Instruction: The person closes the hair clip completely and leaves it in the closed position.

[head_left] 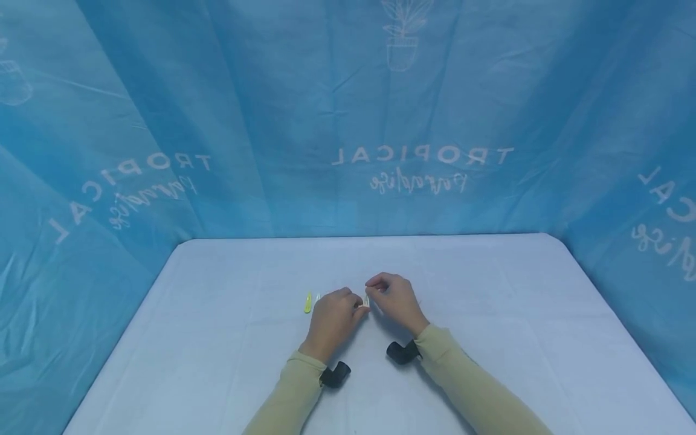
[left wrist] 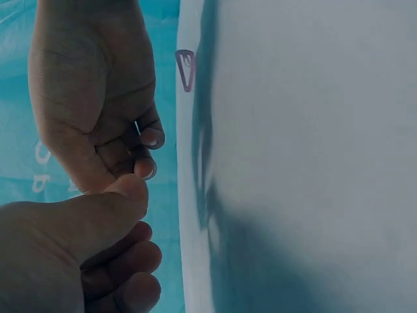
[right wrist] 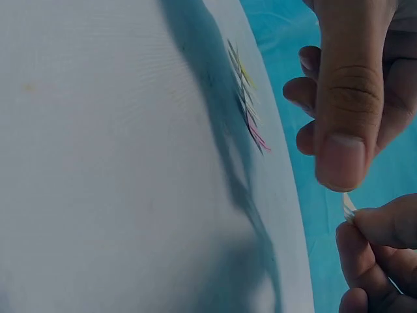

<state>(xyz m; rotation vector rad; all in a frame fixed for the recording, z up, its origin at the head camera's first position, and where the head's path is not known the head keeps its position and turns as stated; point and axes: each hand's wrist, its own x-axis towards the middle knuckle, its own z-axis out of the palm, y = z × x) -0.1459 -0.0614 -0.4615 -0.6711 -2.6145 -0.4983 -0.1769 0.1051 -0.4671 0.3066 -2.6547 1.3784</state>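
A small pale hair clip stands between my two hands above the white table. My left hand pinches its lower end between thumb and fingers. At its upper end, my right hand pinches with thumb and fingertips. The right wrist view shows only a short striped piece of this clip; fingers cover the rest. Left of my left hand lie a yellow-green hair clip and a whitish clip, partly hidden. A purplish triangular snap clip lies on the table in the left wrist view.
The right wrist view shows several clips near the table edge, among them a yellow one and a pink one. White cloth covers the table. Blue printed curtains hang behind it and at both sides.
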